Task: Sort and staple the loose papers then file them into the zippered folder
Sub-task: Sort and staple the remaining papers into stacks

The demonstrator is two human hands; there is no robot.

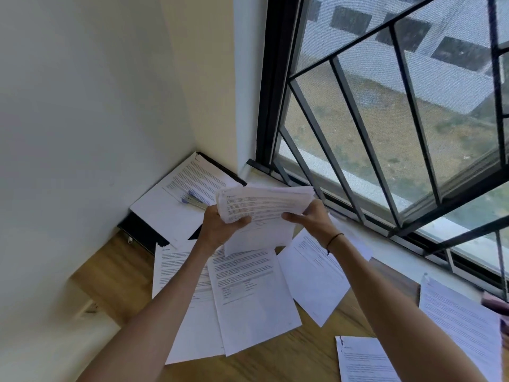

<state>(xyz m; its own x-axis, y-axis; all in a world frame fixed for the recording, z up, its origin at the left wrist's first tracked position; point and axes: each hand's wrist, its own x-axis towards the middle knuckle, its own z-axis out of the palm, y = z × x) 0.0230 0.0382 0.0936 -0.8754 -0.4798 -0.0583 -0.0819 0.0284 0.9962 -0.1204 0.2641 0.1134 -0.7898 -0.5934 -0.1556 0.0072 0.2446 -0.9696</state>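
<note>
Both hands hold a thick stack of printed papers (264, 205) above the wooden table (115, 268). My left hand (223, 224) grips the stack's left edge with the thumb on top. My right hand (311, 219) pinches its right side. Loose printed sheets lie spread on the table below: two overlapping ones (248, 299) in the middle and one (311, 274) to the right. A black zippered folder (143, 230) lies in the far corner against the wall, with white sheets (192, 180) and a small blue and clear object (190, 199), perhaps a stapler, on top.
Two more printed sheets lie at the right: one (462, 323) by the window sill, one (363, 359) near the front edge. A barred window (385, 106) runs along the far right. A white wall (82, 119) bounds the left. A dark reddish object (495, 301) peeks in at the right edge.
</note>
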